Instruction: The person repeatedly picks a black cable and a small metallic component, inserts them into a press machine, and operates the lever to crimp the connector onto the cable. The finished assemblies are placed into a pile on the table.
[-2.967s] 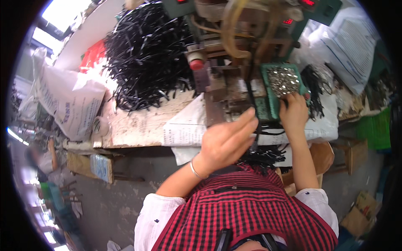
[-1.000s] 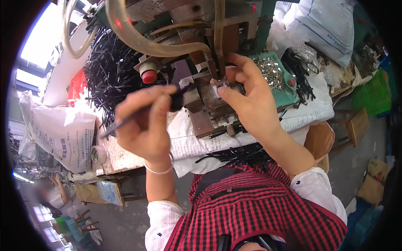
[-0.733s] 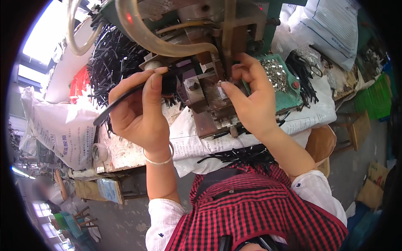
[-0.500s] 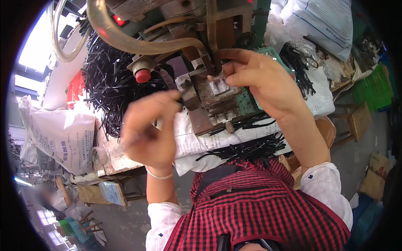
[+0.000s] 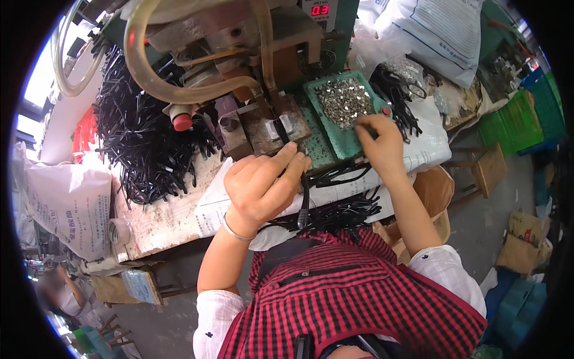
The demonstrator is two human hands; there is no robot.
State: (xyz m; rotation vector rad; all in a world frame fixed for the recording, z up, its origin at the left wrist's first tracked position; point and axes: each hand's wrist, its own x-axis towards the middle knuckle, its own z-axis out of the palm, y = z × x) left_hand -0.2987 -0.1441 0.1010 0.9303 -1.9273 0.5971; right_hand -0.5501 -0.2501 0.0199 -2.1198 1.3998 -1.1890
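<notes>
My left hand is closed on a black cable, pinching it just in front of the bench press. The cable's far end lies on the small metal block under the press head; its ribbed thicker end hangs toward my apron. My right hand is at the near right edge of a green tray holding many small silvery metal pieces. Its thumb and fingers are curled together; whatever lies between the tips is too small to make out.
A big heap of black cables lies left of the press, beside a red push button. Thick clear hoses arch over the press. More cables lie along the near bench edge. A tape roll and white sacks stand left.
My left hand has moved right to the press front and now holds a cable there. My right hand has left the press and gone right to the tray. The view has shifted.
</notes>
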